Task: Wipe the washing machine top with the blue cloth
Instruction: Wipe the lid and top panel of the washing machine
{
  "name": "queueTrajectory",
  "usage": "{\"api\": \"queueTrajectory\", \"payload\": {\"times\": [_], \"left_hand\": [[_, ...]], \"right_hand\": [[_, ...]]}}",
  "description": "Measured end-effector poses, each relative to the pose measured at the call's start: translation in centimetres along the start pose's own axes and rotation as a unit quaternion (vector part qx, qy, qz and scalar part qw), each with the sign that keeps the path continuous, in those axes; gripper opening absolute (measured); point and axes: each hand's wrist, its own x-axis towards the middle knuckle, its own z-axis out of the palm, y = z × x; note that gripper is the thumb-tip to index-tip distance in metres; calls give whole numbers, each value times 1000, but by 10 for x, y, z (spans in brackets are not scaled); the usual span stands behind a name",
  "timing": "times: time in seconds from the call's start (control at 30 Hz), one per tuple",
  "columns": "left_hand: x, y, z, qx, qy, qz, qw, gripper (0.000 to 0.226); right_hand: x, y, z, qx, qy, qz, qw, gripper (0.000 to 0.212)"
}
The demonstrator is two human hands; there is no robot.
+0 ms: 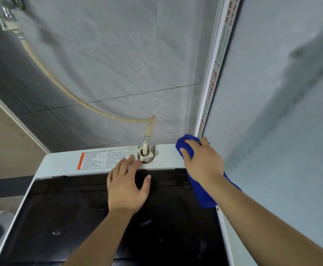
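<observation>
The washing machine top (60,164) has a white rear strip with a printed label and a dark glossy lid (80,217) in front of it. My right hand (201,160) presses the blue cloth (185,144) onto the strip's far right corner, by the wall. Part of the cloth hangs down under my wrist over the lid's right edge. My left hand (126,187) lies flat with fingers spread on the lid's rear edge, its fingertips reaching the white strip beside the hose fitting.
A beige inlet hose (80,100) runs from a tap at the top left down to a fitting (146,154) on the rear strip. Grey tiled wall stands behind, a white frame (212,73) and pale wall close on the right. Floor lies to the left.
</observation>
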Motion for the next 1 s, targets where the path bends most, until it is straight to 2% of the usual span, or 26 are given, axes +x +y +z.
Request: {"api": "queueTrajectory", "payload": {"times": [0.2,0.4,0.53,0.7,0.8,0.9,1.0], "left_hand": [[1,3,-1,-18,-8,-4,1000,55],[0,2,-10,-39,-50,10,998,53],[7,-12,-27,-62,-90,59,992,50],[3,-69,-61,-54,-74,67,994,50],[5,-115,-81,-43,-47,45,997,48],[6,-163,-92,-38,-26,3,999,48],[7,-204,-90,-22,-38,-43,998,50]], "right_hand": [[-43,-9,8,-17,-12,-56,998,43],[-24,-30,3,5,-3,20,1000,43],[-57,-39,-4,16,-41,-37,998,43],[-66,-96,-11,36,27,-105,993,44],[-46,-150,6,27,4,-141,990,43],[-26,-182,43,-26,-35,-108,993,43],[-9,-193,61,-40,-22,-62,997,44]]}}
